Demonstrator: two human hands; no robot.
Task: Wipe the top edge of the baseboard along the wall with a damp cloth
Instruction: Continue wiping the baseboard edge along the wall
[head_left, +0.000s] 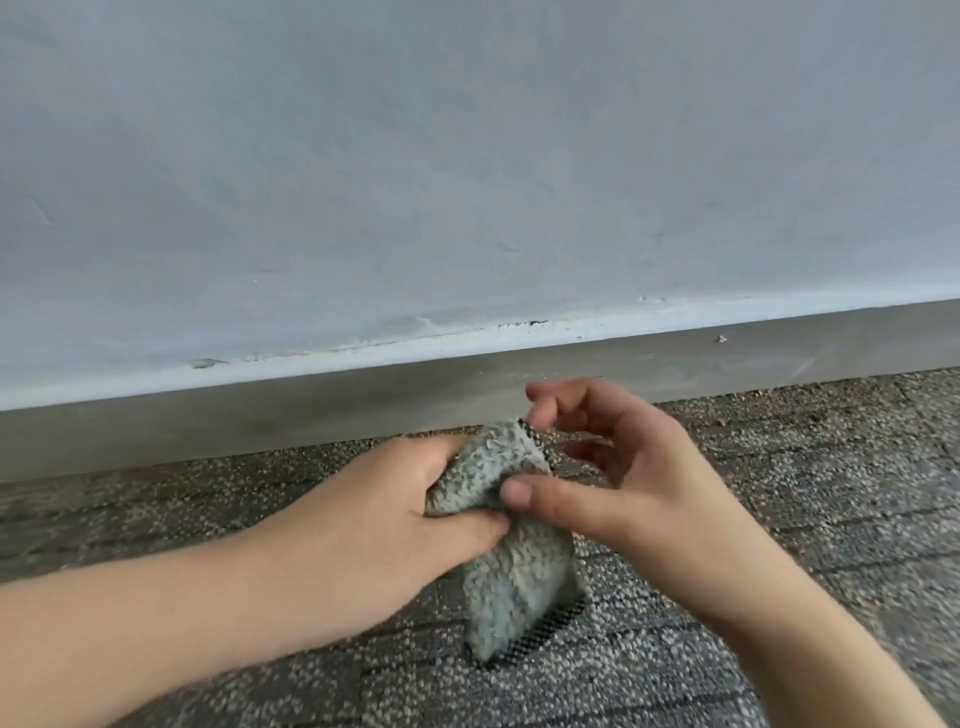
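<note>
My left hand (395, 499) clutches the bunched cloth (519, 571), my right hand (623, 467) pinches its upper corner — both over carpet (805, 519), just short of the baseboard (260, 421), whose top edge runs exposed beyond my grip.

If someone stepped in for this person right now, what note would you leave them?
Left hand grips the cloth over the carpet.
Right hand pinches its upper part between thumb and forefinger.
The cloth hangs just in front of the baseboard, not touching it.
Done: no wiping that shows; pale flecks line the top edge.
Left: set the cloth on that edge and wipe along the wall.
</note>
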